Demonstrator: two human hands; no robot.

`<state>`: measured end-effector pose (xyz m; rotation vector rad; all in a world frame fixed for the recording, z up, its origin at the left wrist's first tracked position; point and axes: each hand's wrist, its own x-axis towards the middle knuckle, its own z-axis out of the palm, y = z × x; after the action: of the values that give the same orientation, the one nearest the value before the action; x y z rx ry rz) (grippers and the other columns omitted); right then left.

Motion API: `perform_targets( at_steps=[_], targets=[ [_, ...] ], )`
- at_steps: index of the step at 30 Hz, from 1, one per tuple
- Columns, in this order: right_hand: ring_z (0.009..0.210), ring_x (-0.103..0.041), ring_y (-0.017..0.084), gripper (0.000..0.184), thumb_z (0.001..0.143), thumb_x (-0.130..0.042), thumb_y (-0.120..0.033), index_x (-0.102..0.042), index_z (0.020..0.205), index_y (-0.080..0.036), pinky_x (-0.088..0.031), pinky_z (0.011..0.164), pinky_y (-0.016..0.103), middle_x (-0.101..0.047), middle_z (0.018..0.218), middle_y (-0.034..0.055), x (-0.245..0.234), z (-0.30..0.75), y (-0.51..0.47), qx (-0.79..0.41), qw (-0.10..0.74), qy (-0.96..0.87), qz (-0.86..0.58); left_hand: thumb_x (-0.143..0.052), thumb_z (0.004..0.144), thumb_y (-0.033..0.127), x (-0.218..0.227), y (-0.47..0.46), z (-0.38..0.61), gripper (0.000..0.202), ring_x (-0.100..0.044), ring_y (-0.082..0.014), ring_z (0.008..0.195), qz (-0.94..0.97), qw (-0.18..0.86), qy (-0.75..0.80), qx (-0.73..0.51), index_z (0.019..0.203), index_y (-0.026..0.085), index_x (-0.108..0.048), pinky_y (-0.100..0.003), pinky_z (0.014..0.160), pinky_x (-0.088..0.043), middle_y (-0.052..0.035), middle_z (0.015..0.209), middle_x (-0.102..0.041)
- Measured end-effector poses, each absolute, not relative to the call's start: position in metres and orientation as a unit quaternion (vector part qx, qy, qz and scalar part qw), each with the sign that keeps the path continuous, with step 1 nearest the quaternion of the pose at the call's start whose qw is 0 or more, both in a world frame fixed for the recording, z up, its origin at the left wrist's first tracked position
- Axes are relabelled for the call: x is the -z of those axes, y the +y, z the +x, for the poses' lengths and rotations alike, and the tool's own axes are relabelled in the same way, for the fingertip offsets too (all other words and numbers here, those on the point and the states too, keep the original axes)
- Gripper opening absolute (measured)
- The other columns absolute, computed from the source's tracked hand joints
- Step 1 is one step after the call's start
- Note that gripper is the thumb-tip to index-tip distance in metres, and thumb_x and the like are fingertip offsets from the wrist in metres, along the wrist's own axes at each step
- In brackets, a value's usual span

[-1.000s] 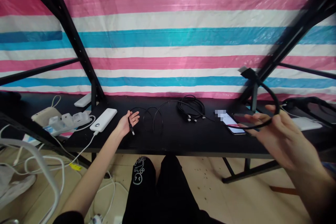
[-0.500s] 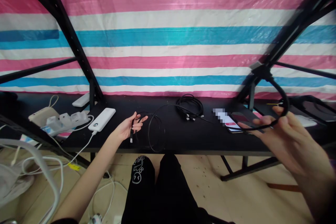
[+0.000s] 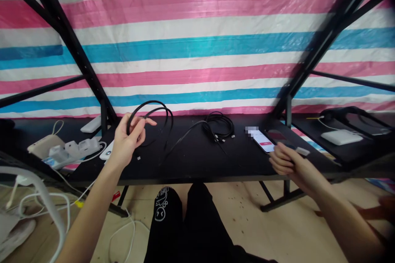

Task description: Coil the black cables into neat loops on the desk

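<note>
My left hand (image 3: 131, 135) is closed around a black cable (image 3: 152, 102), which bends in loops above the left part of the black table (image 3: 197, 168). A small light plug end (image 3: 138, 158) shows below that hand. On the right, my right hand (image 3: 285, 162) is closed, and a dark plug with a pale tip (image 3: 303, 151) sticks out beyond its fingers. Between the hands lies a coiled bundle of black cables (image 3: 220, 125) with several light ends; one blurred strand runs from it toward the left. A lit phone (image 3: 262, 141) lies just behind my right hand.
A white power bank (image 3: 106, 152) sits partly hidden behind my left wrist. Farther left are a power strip with white chargers (image 3: 74, 150) and a beige box (image 3: 43, 144). Black metal posts (image 3: 77, 53) flank the table. A white device (image 3: 341, 136) lies at far right.
My left hand has risen and moved left, with cable loops now standing up from it. My right hand has lowered toward the table beside the phone, and its large raised cable loop is gone.
</note>
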<state>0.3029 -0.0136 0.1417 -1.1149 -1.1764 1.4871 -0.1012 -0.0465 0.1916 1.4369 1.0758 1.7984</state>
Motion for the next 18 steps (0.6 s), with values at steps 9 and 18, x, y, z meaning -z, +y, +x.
perform_targets(
  at_steps=[9, 18],
  targets=[
    [0.05, -0.032, 0.005, 0.072, 0.075, -0.068, -0.039, -0.033, 0.137, -0.027, -0.031, 0.048, 0.021, -0.047, 0.078, -0.0036, -0.141, 0.247, -0.014, -0.383, 0.397, -0.72, -0.422, -0.048, 0.091, 0.023, -0.206, -0.073, -0.063, 0.026, -0.038, -0.0031, 0.034, 0.66, 0.168, 0.399, -0.614, 0.072, 0.022, -0.031, -0.024, 0.034, -0.025, -0.0056, 0.092, -0.07],
    [0.053, -0.04, 0.006, 0.055, 0.078, -0.066, -0.037, -0.044, 0.127, -0.025, -0.036, 0.053, 0.021, -0.054, 0.084, -0.0014, -0.155, 0.196, -0.006, -0.271, 0.385, -0.799, -0.373, -0.047, 0.092, 0.02, -0.202, -0.08, -0.055, 0.023, -0.034, -0.0023, 0.033, 0.69, 0.26, 0.369, -0.566, 0.073, 0.021, -0.034, -0.022, 0.033, -0.022, -0.0042, 0.092, -0.072]
  ],
)
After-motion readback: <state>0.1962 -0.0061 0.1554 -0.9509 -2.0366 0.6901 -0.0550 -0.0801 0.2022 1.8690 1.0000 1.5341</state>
